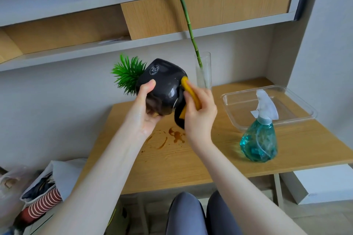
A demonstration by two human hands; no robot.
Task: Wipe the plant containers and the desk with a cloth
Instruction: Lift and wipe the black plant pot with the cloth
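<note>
My left hand (146, 109) grips a glossy black plant pot (164, 86), held tipped on its side above the wooden desk (172, 162). Its spiky green artificial plant (128, 74) points left. My right hand (200, 112) holds a yellow cloth (192, 91) with a dark backing and presses it against the pot's right side. Brown liquid stains (172, 137) mark the desk under the pot. A tall clear glass vase (203, 71) with a bamboo stem (188, 19) stands behind my right hand.
A clear plastic tray (298, 118) sits at the desk's right rear. A teal spray bottle (260, 139) stands in front of it. Shelves with a wooden drawer front (208, 13) hang above. Bags (42, 196) lie on the floor at the left; a white box (317, 185) under the desk.
</note>
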